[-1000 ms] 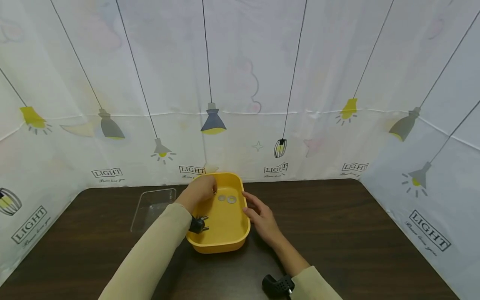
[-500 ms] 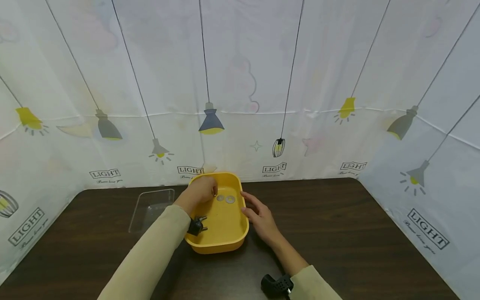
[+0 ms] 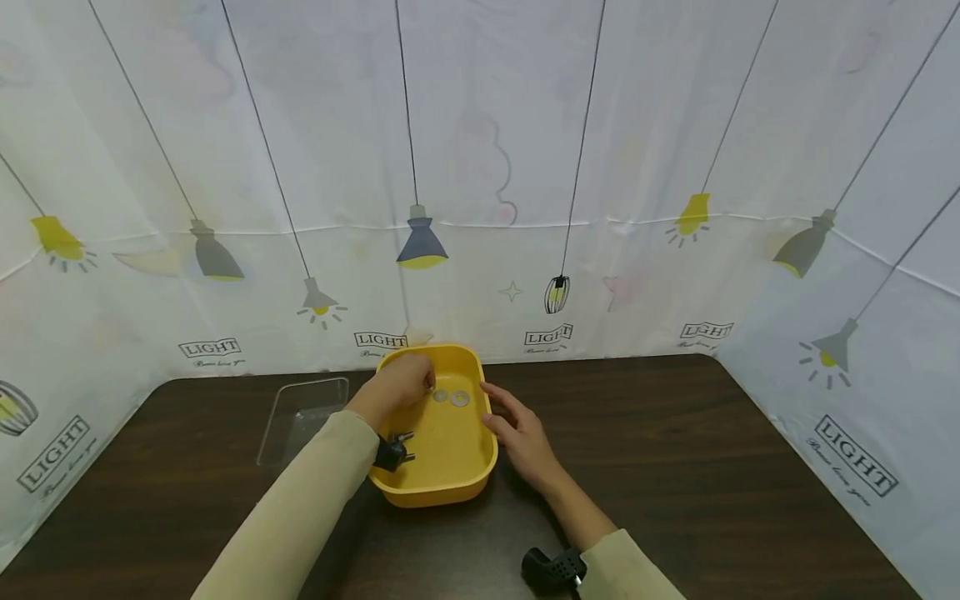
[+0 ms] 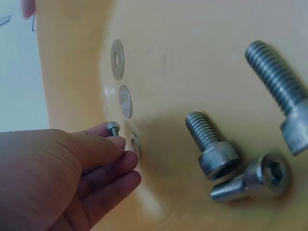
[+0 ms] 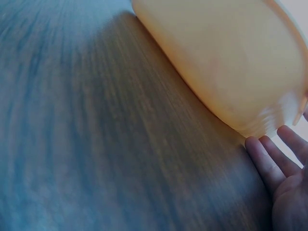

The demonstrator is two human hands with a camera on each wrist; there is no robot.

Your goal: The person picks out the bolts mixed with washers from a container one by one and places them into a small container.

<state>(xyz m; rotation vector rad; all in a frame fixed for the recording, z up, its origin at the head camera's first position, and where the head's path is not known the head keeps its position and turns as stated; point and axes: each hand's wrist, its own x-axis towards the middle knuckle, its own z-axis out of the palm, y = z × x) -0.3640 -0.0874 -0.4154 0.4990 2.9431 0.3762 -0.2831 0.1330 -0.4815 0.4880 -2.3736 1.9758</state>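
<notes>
My left hand point(image 3: 401, 385) reaches into the yellow bin point(image 3: 450, 454) near its far left corner. Between thumb and a finger it pinches a small socket-head bolt point(image 4: 113, 128), head up. Just behind those fingertips stands or lies a washer point(image 4: 137, 145), partly hidden. Two more flat round washers, a larger one point(image 4: 121, 63) and a smaller one point(image 4: 126, 102), lie on the bin's floor. Closer to the wrist are three larger bolts, including one upper bolt point(image 4: 276, 79) and one lower bolt point(image 4: 211, 144). My right hand point(image 3: 525, 437) touches the bin's right wall from outside, fingers fairly straight.
A clear plastic tray point(image 3: 306, 417) sits left of the bin on the dark wooden table point(image 3: 675, 467). Behind the table hangs a white curtain point(image 3: 480, 292) printed with lamps. A black wrist camera point(image 3: 553, 572) is strapped to the right forearm.
The head view has shifted slightly. Both hands stay nearly in place, the left inside the bin and the right against its wall.
</notes>
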